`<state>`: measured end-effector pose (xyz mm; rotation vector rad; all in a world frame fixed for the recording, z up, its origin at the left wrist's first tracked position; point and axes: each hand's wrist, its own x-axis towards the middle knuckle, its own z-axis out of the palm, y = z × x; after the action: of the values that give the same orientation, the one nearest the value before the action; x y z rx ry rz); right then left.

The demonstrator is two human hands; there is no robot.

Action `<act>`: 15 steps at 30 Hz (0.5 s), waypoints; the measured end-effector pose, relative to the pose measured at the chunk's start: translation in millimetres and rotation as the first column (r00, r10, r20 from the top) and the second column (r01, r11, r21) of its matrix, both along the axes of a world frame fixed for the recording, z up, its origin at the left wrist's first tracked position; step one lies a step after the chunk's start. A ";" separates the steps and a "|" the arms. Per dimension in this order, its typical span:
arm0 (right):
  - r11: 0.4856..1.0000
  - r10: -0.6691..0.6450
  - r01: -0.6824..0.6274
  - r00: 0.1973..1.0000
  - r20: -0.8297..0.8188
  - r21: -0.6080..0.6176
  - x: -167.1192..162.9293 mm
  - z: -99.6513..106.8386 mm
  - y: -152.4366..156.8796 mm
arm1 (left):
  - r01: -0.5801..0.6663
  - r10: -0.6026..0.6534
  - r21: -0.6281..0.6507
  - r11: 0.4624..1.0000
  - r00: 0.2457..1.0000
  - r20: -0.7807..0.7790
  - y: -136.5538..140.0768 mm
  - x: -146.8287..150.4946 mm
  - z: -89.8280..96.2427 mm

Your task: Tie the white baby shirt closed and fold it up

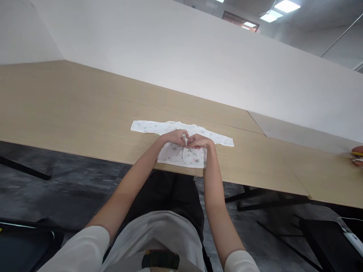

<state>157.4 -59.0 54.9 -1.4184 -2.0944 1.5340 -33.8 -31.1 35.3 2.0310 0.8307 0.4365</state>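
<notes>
On smooth pale wood table (85,121), left hand (175,136) and right hand (198,141) pinch soft printed baby shirt (181,151) (sleeves spread flat).

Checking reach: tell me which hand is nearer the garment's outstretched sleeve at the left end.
Left. The left hand rests on the baby garment toward that sleeve; the right hand sits beside it, farther away.
</notes>
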 end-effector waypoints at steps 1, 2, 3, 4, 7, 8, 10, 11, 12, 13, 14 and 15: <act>1.000 -0.008 0.008 1.000 0.005 0.003 -0.3 -0.1 -0.3 | 0.000 0.000 0.002 1.000 1.000 -0.002 0.0 0.2 -0.4; 1.000 -0.011 0.011 1.000 0.007 0.007 -0.6 -0.1 -0.6 | -0.001 0.001 0.011 1.000 1.000 -0.006 -0.1 0.5 -0.6; 1.000 -0.013 0.013 1.000 0.008 0.012 -1.1 0.1 -0.9 | -0.005 0.005 0.025 1.000 1.000 -0.008 -0.5 0.9 -0.6; 1.000 -0.016 0.016 1.000 0.009 0.018 -1.6 0.4 -1.3 | -0.009 0.010 0.044 0.999 1.000 -0.010 -1.0 1.4 -0.5; 1.000 -0.025 0.025 1.000 0.008 0.018 -3.1 1.5 -2.4 | -0.017 0.018 0.088 0.996 1.000 -0.001 -3.8 3.1 1.1; 0.999 -0.027 0.026 1.000 0.008 0.018 -3.5 1.8 -2.6 | -0.018 0.018 0.085 0.996 1.000 0.008 -4.8 3.7 1.8; 0.999 -0.029 0.028 0.999 0.014 0.031 -3.9 1.8 -2.9 | -0.011 0.009 0.050 0.999 0.999 0.031 -5.9 4.3 3.1; 0.999 -0.032 0.031 0.999 0.020 0.040 -3.8 1.6 -3.0 | -0.002 0.001 0.027 1.000 0.999 0.041 -5.9 4.2 3.7; 0.999 -0.034 0.033 0.999 0.028 0.043 -3.2 1.4 -3.1 | 0.009 -0.009 0.004 1.000 0.999 0.045 -5.4 3.7 4.1; 0.999 -0.034 0.033 0.999 0.033 0.037 -2.1 1.4 -3.2 | 0.023 -0.022 -0.016 1.000 0.999 0.045 -4.5 2.8 4.5; 0.999 -0.033 0.032 0.999 0.031 0.022 -0.4 1.4 -3.4 | 0.037 -0.035 -0.033 0.999 0.999 0.041 -3.2 1.3 4.8; 0.999 -0.036 0.036 0.999 0.019 0.003 1.8 1.7 -3.6 | 0.049 -0.047 -0.050 0.998 0.998 0.037 -1.5 -0.6 5.0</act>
<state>159.2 -62.7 56.6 -1.4674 -2.0694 1.5097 -34.4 -32.6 40.3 1.9861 0.7621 0.4200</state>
